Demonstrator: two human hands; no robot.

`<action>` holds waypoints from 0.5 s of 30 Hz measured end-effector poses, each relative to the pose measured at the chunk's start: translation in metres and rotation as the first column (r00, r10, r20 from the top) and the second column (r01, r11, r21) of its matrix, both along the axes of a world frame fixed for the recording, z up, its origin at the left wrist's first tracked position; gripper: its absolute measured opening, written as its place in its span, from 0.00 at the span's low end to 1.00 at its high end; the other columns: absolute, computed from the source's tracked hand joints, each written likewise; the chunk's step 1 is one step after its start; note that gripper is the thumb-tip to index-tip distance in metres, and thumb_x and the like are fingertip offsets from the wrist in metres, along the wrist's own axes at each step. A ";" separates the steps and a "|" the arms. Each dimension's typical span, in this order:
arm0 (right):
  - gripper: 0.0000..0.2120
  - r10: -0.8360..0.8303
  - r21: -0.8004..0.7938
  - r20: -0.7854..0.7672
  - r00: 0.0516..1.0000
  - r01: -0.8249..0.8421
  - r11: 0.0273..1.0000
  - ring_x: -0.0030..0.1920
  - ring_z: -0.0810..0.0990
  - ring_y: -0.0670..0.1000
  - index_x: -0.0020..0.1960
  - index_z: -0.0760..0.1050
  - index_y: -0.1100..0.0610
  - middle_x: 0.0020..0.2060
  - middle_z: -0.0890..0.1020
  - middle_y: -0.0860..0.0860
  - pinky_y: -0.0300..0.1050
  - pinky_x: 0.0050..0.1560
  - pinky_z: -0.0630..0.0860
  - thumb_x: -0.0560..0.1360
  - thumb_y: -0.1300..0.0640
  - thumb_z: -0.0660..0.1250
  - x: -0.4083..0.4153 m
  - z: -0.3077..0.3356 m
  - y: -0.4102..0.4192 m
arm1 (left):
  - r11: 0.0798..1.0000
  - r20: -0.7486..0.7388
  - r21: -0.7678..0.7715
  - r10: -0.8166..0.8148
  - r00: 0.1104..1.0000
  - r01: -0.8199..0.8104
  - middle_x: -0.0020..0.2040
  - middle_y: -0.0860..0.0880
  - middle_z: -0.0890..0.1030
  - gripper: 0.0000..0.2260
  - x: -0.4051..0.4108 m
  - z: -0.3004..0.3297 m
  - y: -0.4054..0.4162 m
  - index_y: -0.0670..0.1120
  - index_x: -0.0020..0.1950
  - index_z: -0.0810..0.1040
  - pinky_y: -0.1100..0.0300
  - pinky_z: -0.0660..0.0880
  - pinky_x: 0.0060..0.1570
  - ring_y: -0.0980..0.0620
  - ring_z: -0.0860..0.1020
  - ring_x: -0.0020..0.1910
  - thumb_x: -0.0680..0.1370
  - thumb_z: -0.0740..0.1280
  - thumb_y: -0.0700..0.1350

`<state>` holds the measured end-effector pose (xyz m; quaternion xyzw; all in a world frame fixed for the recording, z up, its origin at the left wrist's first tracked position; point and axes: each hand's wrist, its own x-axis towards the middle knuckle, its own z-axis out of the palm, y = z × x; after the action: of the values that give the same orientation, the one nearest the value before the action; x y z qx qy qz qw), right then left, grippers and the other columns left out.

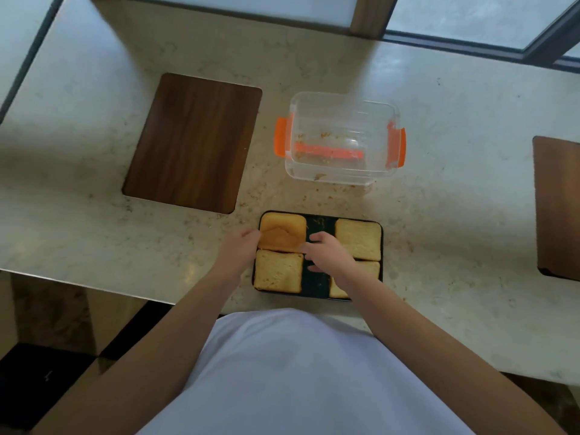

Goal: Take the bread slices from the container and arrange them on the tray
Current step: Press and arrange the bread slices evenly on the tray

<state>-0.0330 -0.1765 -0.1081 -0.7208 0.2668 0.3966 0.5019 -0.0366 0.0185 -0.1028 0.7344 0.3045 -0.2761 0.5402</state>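
Left hand [240, 246], right hand [326, 254] pinching crust-end slice [282, 235] edges on black tray [317, 222]; clear container [342, 138] beyond.

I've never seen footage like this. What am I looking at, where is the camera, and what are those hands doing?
No robot here: a person wears a camera on the head, looking down at their own arms. On the counter lies a dark tray with four bread slices. The left hand and right hand both touch the browner crust slice, apparently setting it in the tray's far left corner. Beyond stands a clear container with orange clips, holding only crumbs. A wooden board lies to the left.
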 end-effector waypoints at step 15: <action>0.25 0.041 -0.050 0.029 0.999 -0.039 0.998 0.52 0.80 0.48 0.75 0.70 0.57 0.55 0.80 0.49 0.47 0.54 0.82 0.79 0.52 0.66 0.003 -0.002 -0.001 | 0.997 -0.087 0.042 0.072 0.994 -0.068 0.51 0.47 0.83 0.17 0.010 0.001 -0.006 0.44 0.48 0.81 0.48 0.73 0.53 0.48 0.78 0.51 0.71 0.64 0.56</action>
<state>-0.0299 -0.1779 -0.1099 -0.7441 0.2543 0.3890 0.4800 -0.0265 0.0122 -0.1013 0.7207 0.3590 -0.2833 0.5211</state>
